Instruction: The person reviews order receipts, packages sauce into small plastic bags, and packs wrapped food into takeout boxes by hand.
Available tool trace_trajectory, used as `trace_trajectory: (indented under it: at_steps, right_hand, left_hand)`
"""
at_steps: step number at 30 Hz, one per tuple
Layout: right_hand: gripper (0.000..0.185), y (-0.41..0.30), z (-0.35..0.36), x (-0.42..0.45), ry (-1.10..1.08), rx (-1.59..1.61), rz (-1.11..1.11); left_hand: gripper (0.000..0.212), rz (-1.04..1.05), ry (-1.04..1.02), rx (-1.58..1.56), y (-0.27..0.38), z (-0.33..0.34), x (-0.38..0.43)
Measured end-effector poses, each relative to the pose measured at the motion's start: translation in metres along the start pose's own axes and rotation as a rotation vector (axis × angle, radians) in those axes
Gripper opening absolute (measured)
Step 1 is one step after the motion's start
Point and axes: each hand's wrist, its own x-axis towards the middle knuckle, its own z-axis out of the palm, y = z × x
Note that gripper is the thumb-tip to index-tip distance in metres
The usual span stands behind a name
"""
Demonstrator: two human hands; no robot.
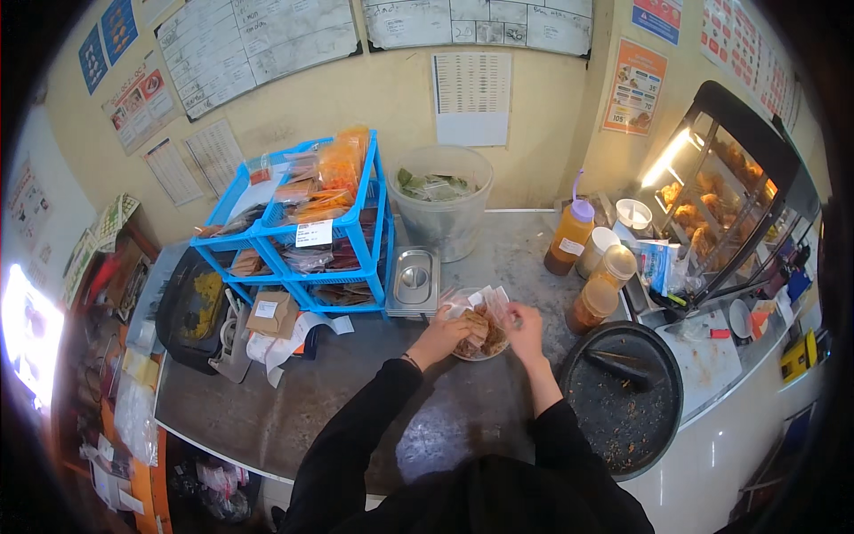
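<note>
A round bowl point(482, 357) stands on the counter in front of me, with brown food in it. My left hand point(439, 340) is at its left side, fingers on a light-brown packet point(474, 328) that rests over the food. At the right rim, my right hand point(526, 328) pinches the edge of a clear plastic sachet point(495, 302). White paper or film shows at the bowl's far side. What lies under the packets is partly hidden.
Behind the bowl are lidded steel pans point(413, 277), a blue tiered rack point(313, 247) of sachets and a clear bucket point(440, 213) of leaves. To the right stand a sauce bottle point(569, 237), shaker jars point(592, 306), a stone mortar point(620, 414) with pestle, and a lit food warmer point(720, 193).
</note>
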Motion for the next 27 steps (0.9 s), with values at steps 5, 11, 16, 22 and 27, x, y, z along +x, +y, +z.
trace_trajectory:
  at_steps: [5,11,16,22,27]
  right_hand:
    - [0.033,0.022,0.003,0.006,-0.029,-0.502,0.187]
    - [0.016,0.033,0.024,0.018,-0.017,-0.707,0.044]
    - [0.007,0.037,0.034,0.033,-0.012,-0.606,0.024]
    - [0.010,0.040,0.030,0.053,0.047,-0.389,0.019]
    - [0.012,0.028,0.023,0.067,-0.030,-0.289,0.050]
  left_hand:
    - [0.023,0.004,-0.083,0.073,0.005,-0.003,0.003]
    - [0.023,-0.080,-0.096,0.104,0.011,-0.001,0.009]
    - [0.022,-0.001,0.013,0.067,0.004,0.008,0.003]
    - [0.023,-0.040,-0.016,0.086,0.013,-0.007,0.021]
    - [0.025,-0.150,0.028,-0.051,0.029,-0.002,0.027]
